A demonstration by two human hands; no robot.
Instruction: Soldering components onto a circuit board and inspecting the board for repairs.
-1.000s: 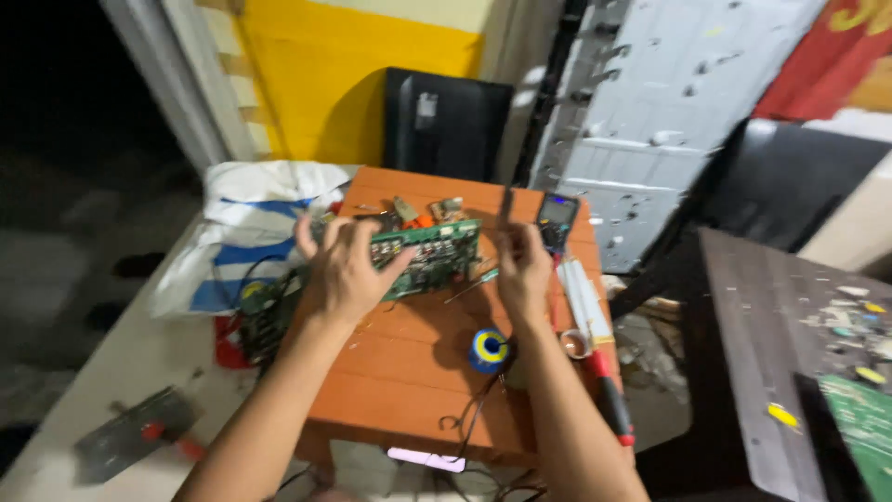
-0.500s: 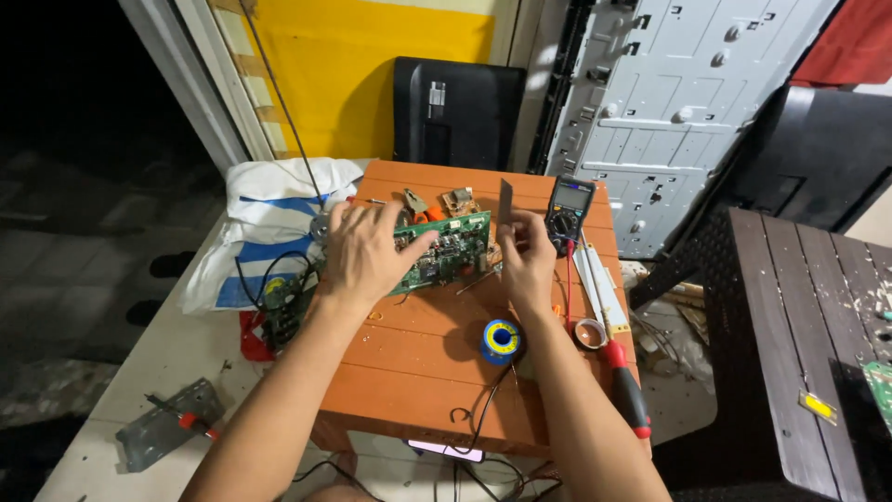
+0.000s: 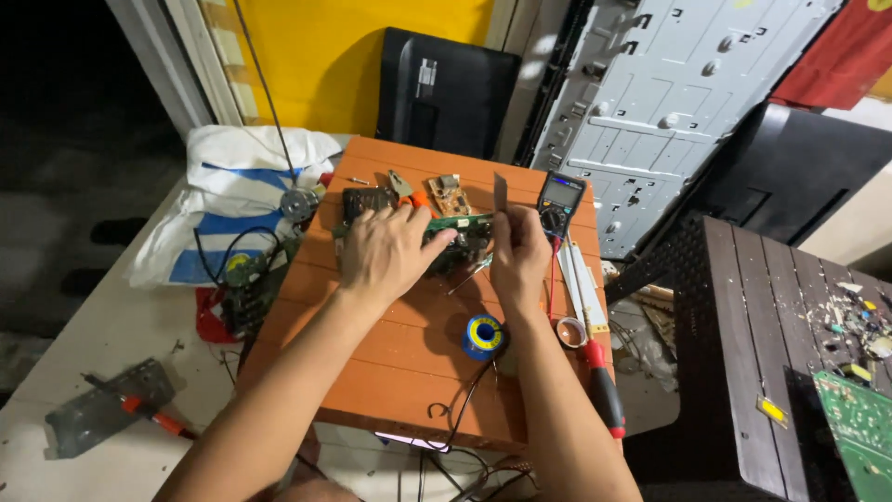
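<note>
The left hand (image 3: 390,253) presses flat on the green board (image 3: 455,232). The right hand (image 3: 518,256) pinches a thin tool (image 3: 500,193). The board looks light, stiff and easy to break; hold its edges.

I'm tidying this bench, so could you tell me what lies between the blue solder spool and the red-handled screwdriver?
In the head view, a small roll of tape lies between the blue solder spool and the red-handled screwdriver.

Both forearms bare, no sleeves, left hand (image 3: 388,253) & right hand (image 3: 518,256) ungloved.
</note>
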